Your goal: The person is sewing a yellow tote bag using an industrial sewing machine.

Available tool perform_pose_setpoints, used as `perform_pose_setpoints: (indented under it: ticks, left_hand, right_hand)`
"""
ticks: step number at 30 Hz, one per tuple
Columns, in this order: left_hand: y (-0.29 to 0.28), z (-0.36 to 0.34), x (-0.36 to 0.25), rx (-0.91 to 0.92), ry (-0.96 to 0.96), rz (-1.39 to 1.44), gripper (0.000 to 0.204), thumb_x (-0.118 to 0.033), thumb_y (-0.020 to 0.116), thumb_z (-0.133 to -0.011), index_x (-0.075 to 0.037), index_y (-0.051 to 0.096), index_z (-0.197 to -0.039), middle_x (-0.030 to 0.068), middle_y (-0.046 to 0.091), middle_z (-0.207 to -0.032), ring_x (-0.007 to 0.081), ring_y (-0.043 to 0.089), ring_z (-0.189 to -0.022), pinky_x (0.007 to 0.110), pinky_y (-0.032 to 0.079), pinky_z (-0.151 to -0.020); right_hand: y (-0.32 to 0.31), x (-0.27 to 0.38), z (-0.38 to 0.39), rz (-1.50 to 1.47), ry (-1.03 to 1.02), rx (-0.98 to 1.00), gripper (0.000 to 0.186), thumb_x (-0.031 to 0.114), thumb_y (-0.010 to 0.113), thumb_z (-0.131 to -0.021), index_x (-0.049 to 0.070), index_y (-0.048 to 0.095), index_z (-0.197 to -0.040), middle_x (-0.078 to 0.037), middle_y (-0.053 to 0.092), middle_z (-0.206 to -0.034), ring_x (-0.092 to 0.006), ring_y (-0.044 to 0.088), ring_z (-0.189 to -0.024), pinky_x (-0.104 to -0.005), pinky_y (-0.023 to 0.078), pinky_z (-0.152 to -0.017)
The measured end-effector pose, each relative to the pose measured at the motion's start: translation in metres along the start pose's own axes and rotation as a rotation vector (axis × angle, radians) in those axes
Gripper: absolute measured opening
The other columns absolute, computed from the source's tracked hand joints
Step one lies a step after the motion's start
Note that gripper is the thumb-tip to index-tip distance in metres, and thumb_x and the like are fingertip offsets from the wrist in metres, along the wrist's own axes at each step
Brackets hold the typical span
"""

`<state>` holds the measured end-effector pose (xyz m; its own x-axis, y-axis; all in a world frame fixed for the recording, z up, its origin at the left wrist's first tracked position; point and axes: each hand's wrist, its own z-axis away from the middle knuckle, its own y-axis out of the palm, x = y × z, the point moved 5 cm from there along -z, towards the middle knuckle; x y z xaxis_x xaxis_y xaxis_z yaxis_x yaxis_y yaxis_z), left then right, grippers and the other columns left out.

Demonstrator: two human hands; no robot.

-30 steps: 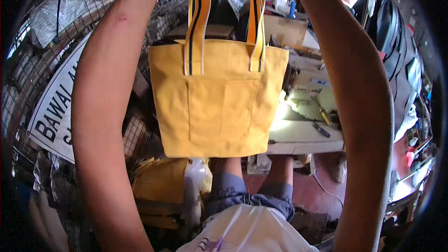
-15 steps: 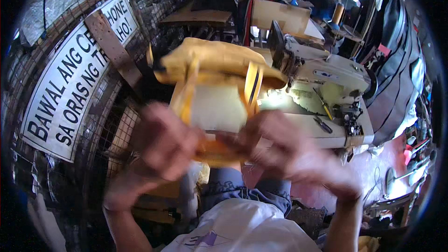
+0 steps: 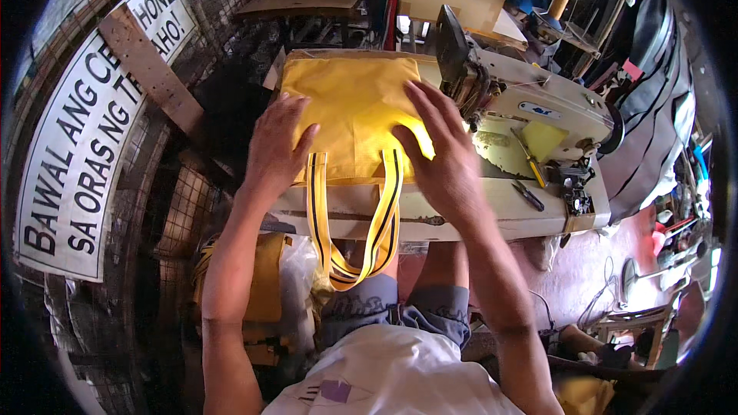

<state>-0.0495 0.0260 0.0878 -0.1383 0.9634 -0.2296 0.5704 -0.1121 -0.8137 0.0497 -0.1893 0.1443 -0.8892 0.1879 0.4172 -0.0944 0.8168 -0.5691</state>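
Observation:
A yellow fabric tote bag (image 3: 350, 111) lies flat on the pale sewing table (image 3: 415, 215). Its striped strap handle (image 3: 377, 242) hangs over the near edge toward my lap. My left hand (image 3: 278, 142) rests along the bag's left side, fingers stretched forward and thumb apart. On the right side, my right hand (image 3: 442, 146) lies with fingers spread over the bag's edge. Neither hand grips anything. Just right of the bag stands a sewing machine (image 3: 530, 100).
A yellow-handled screwdriver (image 3: 533, 160) and dark thread snips (image 3: 529, 196) lie by the machine. More yellow fabric (image 3: 261, 284) hangs below at left. A wire mesh with a white sign (image 3: 92, 138) rises at left. Large dark bags (image 3: 653, 115) hang at right.
The bag, earlier lifted and blurred with its handles pulled toward me, now lies flat on the table. Both hands have let go of the handles and moved forward onto the bag's sides.

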Motion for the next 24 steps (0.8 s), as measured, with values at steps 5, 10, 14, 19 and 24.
perform_pose_setpoints:
  ticks: [5,10,14,19,24]
  left_hand:
    - [0.09,0.027,0.057,0.259,-0.017,-0.254,0.058,-0.044,0.046,-0.1,-0.008,0.042,-0.145,0.0178,0.035,-0.153,0.0369,0.027,-0.144,0.05,0.02,-0.118]
    - [0.055,0.018,0.081,0.458,-0.147,-0.253,0.058,-0.044,0.051,-0.098,-0.007,0.046,-0.143,0.0176,0.037,-0.152,0.0376,0.028,-0.144,0.053,0.019,-0.118]
    - [0.034,-0.055,0.089,0.215,-0.158,-0.216,0.047,-0.031,0.053,-0.098,0.0,0.054,-0.133,0.0197,0.047,-0.143,0.0365,0.035,-0.14,0.05,0.024,-0.117]
    - [0.085,-0.155,0.088,0.026,-0.092,-0.103,0.053,-0.039,0.049,-0.1,-0.004,0.049,-0.14,0.0153,0.036,-0.153,0.0324,0.026,-0.145,0.044,0.021,-0.119]
    - [0.196,-0.132,0.165,0.315,-0.229,-0.433,0.081,-0.069,0.032,-0.095,-0.013,0.03,-0.153,0.0109,0.018,-0.162,0.0329,0.01,-0.15,0.044,0.012,-0.122]
  right_hand:
    - [0.137,-0.13,0.054,0.218,0.317,0.359,0.065,0.046,0.057,-0.093,0.011,0.04,-0.146,-0.024,0.025,-0.155,-0.0474,0.015,-0.145,-0.0624,0.016,-0.115]
    - [0.137,-0.126,0.036,0.14,0.243,0.684,0.061,0.048,0.052,-0.096,0.009,0.044,-0.143,-0.029,0.036,-0.147,-0.052,0.025,-0.139,-0.0582,0.021,-0.116]
    - [0.1,-0.103,-0.059,0.282,0.023,0.084,0.053,0.039,0.058,-0.095,0.007,0.05,-0.137,-0.028,0.047,-0.139,-0.0469,0.042,-0.131,-0.0536,0.035,-0.107]
    - [0.119,-0.122,-0.126,0.454,-0.101,-0.274,0.05,0.041,0.059,-0.093,0.01,0.057,-0.132,-0.02,0.045,-0.145,-0.0433,0.037,-0.136,-0.0576,0.022,-0.113]
    - [0.218,-0.234,-0.065,0.532,0.39,0.385,0.075,0.063,0.041,-0.093,0.016,0.035,-0.151,-0.013,0.025,-0.159,-0.041,0.01,-0.148,-0.0565,0.0,-0.119]
